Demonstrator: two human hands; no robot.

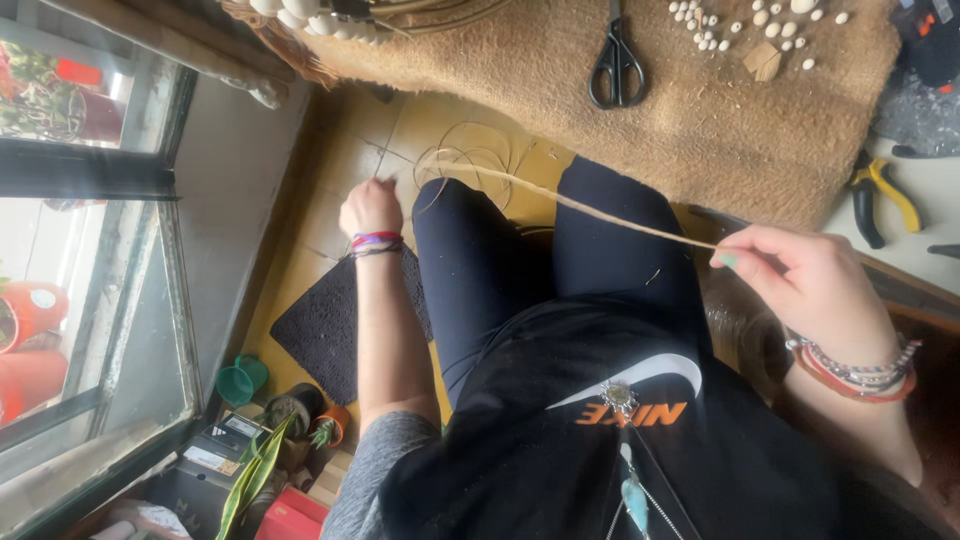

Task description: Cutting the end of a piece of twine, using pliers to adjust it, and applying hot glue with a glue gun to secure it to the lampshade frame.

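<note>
A thin tan cord (590, 208) runs taut between my two hands, across my dark-trousered knees. My left hand (370, 208), with coloured bracelets at the wrist, is closed on the cord's far end, beside a loose coil of the same cord (470, 160) on the tiled floor. My right hand (805, 285), with bead bracelets at the wrist, pinches the near end between thumb and fingers.
A brown fibrous mat (720, 120) ahead carries black scissors (617, 62) and several pale beads (735, 25). Yellow-handled pliers (880, 195) lie at the right. A dark doormat (320, 325), small potted plants (300, 415) and a window (90, 260) are at the left.
</note>
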